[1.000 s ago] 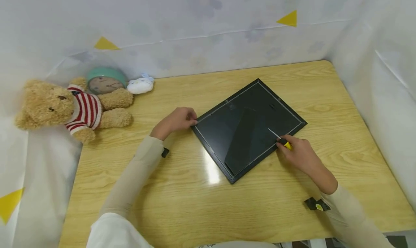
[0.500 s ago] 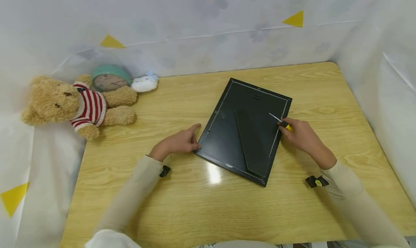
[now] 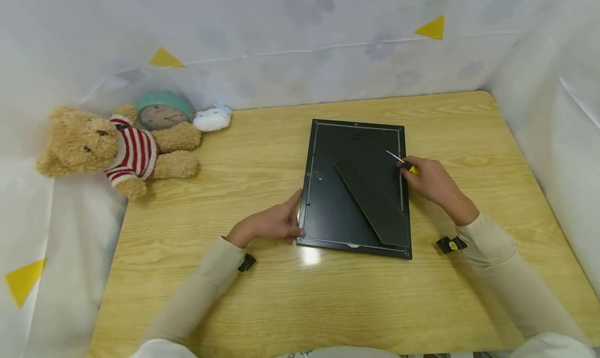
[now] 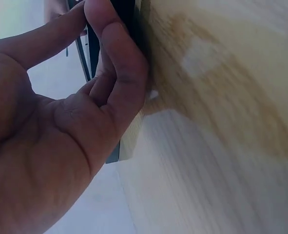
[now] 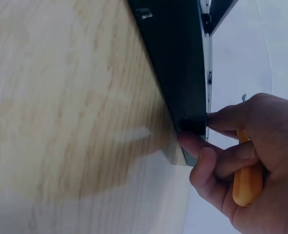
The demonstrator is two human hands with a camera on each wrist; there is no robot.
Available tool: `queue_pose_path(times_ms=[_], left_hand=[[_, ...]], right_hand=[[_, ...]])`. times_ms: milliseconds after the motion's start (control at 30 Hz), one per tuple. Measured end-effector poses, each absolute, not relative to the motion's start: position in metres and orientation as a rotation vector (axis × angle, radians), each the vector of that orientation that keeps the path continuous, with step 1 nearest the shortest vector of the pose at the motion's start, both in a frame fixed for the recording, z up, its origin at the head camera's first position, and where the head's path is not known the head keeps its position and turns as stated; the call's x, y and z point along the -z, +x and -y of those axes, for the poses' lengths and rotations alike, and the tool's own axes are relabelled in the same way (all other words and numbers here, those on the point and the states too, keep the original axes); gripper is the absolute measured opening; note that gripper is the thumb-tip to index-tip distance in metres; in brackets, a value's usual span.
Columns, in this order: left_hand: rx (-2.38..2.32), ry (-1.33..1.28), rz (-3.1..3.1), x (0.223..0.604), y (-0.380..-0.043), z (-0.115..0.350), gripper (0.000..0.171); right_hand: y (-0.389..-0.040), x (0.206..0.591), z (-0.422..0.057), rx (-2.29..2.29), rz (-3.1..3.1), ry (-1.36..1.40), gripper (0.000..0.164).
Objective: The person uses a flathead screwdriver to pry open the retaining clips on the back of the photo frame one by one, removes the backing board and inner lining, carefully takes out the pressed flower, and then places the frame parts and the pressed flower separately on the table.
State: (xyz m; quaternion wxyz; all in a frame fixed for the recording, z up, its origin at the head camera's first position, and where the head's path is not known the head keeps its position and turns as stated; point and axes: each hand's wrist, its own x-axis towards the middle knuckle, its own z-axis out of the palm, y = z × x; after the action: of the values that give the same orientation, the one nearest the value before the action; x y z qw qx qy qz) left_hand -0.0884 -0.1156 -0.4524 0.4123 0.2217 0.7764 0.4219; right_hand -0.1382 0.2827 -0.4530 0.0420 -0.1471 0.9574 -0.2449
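A black picture frame (image 3: 330, 207) lies face down on the wooden table, its back panel and slanted easel stand (image 3: 372, 204) showing. At its near left corner, my left hand (image 3: 267, 225) grips the edge, thumb on top; in the left wrist view curled fingers (image 4: 126, 73) press against the frame's side. My right hand (image 3: 436, 183) is at the right edge and holds a small screwdriver (image 3: 413, 169) with a yellow and black handle. Its thin shaft points over the back panel. The right wrist view shows the orange-looking handle (image 5: 248, 185) in the palm, with fingertips touching the frame's side.
A teddy bear (image 3: 136, 152) in a striped sweater lies at the left. Behind it are a green round clock (image 3: 164, 110) and a small white plush item (image 3: 212, 119). White patterned sheeting (image 3: 290, 56) hangs along the back and sides of the table (image 3: 281, 300).
The frame has turned on the table, from diagonal to nearly upright in the head view. My left hand moved down and nearer with its corner; the right hand moved slightly away, still holding the screwdriver.
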Motion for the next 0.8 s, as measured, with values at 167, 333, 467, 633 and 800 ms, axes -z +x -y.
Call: queue_pose_path(times_ms=[167,333,467,633,800], left_hand=[[-0.941,0.609,-2.078,0.447,-0.093,0.121,0.119],[-0.912,0.693,-2.175,0.441,-0.102,0.126,0.126],[-0.904,0.718,-2.174,0.436,-0.108,0.123,0.127],[-0.857,0.704,-2.166,0.433,-0.11,0.116,0.124],[-0.833,0.688,-2.165,0.436,-0.111,0.113,0.121]], right_hand=[[-0.136,0.437,-0.282,0.663,-2.938,-0.457,0.027],[-0.131,0.409,-0.265,0.607,-2.916,-0.469,0.046],[-0.125,0.398,-0.238,0.585,-2.834,-0.656,0.039],[-0.114,0.404,-0.203,0.507,-2.784,-0.959,0.024],[-0.108,0.411,-0.177,0.439,-2.714,-1.096,0.017]])
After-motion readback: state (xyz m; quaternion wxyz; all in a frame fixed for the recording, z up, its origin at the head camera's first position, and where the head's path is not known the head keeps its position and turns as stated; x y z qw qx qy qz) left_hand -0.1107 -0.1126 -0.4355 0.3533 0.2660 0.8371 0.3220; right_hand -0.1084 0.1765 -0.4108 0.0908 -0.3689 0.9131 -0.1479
